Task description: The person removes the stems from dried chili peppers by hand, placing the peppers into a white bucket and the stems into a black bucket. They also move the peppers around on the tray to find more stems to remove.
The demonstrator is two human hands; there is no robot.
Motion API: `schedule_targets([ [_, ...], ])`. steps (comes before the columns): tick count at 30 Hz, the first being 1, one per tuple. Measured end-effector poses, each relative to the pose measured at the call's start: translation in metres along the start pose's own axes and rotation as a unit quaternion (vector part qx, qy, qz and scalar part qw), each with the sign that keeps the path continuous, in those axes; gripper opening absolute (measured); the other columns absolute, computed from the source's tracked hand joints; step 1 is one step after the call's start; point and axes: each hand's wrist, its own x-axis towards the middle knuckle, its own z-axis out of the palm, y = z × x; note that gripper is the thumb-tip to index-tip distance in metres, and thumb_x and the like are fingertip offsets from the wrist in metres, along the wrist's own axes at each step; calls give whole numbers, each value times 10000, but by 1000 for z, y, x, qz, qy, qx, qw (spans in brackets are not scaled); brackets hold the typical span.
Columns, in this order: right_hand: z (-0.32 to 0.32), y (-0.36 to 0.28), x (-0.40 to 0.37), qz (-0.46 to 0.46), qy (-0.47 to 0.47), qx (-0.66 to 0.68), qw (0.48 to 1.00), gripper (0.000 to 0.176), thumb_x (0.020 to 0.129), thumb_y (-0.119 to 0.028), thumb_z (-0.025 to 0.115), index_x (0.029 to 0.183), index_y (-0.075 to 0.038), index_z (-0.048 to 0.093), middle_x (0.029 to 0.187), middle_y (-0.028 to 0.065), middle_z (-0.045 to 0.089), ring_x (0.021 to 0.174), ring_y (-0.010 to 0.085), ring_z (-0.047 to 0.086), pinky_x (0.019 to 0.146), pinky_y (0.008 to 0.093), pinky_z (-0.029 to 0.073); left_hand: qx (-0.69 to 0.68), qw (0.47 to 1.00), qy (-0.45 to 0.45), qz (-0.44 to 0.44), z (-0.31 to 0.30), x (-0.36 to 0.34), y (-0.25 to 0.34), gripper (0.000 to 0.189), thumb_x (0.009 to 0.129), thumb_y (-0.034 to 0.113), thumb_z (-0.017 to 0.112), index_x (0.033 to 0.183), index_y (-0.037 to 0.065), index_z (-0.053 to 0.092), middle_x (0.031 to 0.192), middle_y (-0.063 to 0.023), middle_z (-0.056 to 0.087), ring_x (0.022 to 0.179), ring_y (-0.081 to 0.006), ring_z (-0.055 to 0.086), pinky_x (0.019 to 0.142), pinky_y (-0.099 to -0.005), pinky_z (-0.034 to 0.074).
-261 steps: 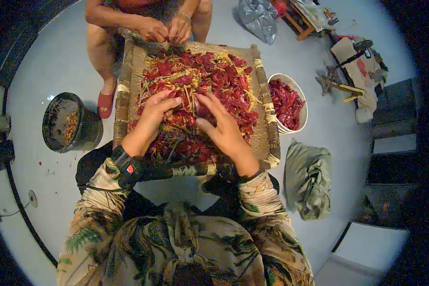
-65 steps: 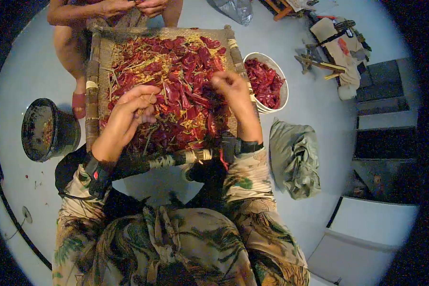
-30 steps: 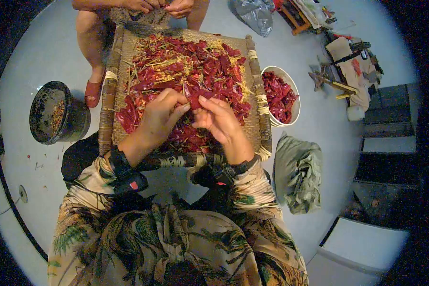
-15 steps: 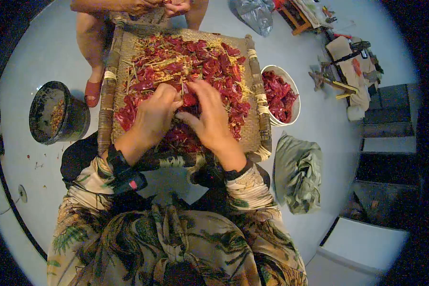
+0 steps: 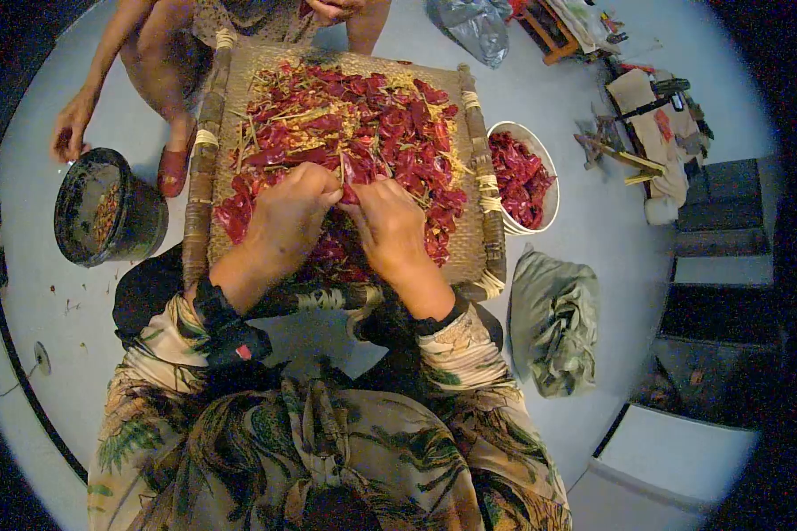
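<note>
A dried red chili pepper (image 5: 351, 193) is pinched between my two hands over the woven tray (image 5: 475, 252). My left hand (image 5: 285, 215) is closed at the pepper's stem end, fingertips together. Closed on the red skin from the other side is my right hand (image 5: 391, 227), its thumb and fingers pressed together. Beneath both hands lie many dried red chili pieces (image 5: 398, 124), mixed with pale seeds (image 5: 314, 131) and thin stems. My palms and part of the held pepper are hidden.
A black bucket (image 5: 155, 212) with brownish bits stands at the left. Right of the tray are a white bucket (image 5: 551, 199) of red chilies and a greenish sack (image 5: 553, 327). Across the tray sits another person, one hand (image 5: 73, 128) above the black bucket.
My right hand's fingers have gone from spread to closed on the chili pepper. The other person's hand has moved from their lap out to the black bucket.
</note>
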Motion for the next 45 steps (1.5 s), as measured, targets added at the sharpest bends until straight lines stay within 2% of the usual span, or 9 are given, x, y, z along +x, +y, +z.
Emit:
schedule_targets([
  [7,-4,1,-3,-30,-6,68,997,136,735,-72,594,850,-6,564,810,168,571,758,364,551,661,435,459,-251,961,-37,-107,-12,3,1,82,824,27,606,790,39,533,694,2,525,654,-92,474,587,-237,398],
  [19,-11,-9,-5,-37,-16,162,986,211,760,-98,613,914,42,575,932,203,600,865,375,575,763,411,483,-567,755,-114,-309,-15,-4,0,86,824,96,632,786,76,558,661,36,517,491,-16,350,433,-183,249],
  [22,-10,-4,-3,-29,-29,157,987,198,778,-109,613,904,38,575,913,200,602,851,372,580,734,410,480,-568,760,-118,-294,-12,-8,-8,66,837,101,622,811,67,571,691,29,536,536,-45,427,468,-199,325],
  [25,-17,-5,-1,64,-104,158,980,196,803,-126,605,921,28,574,868,200,599,810,363,590,687,412,471,-263,954,-18,-141,-7,-5,-6,60,853,94,596,865,37,583,738,-12,570,632,-100,521,558,-248,421],
  [27,-15,-4,-4,76,-94,198,973,186,823,-137,589,925,18,575,835,197,596,779,359,594,664,413,462,-200,975,-26,-91,-15,-2,7,78,855,85,583,900,21,580,785,-56,590,701,-168,568,630,-289,454],
  [31,-15,-3,-3,113,-121,271,948,170,854,-153,557,917,4,576,784,181,587,722,346,590,638,402,454,-72,995,-62,18,-20,-2,5,113,839,60,578,939,8,576,857,-137,600,757,-293,600,677,-349,479],
  [34,-18,1,-4,133,-164,299,931,171,862,-157,549,916,3,577,773,164,586,703,334,583,625,377,449,-84,993,-80,5,-17,-6,5,95,848,75,564,925,20,568,846,-158,591,785,-356,581,681,-391,473],
  [37,-21,-2,-1,121,-153,310,930,171,861,-164,552,867,7,559,733,160,556,668,324,565,597,374,431,17,985,-173,15,-22,-8,4,147,873,155,511,926,37,581,855,-173,596,859,-361,593,731,-413,473],
  [45,-28,-4,-3,49,-163,278,945,215,847,-157,559,739,12,480,685,170,475,651,364,514,573,413,399,-162,968,-182,-52,-34,-5,17,157,869,177,500,824,27,506,724,-94,527,699,-264,540,622,-358,420],
])
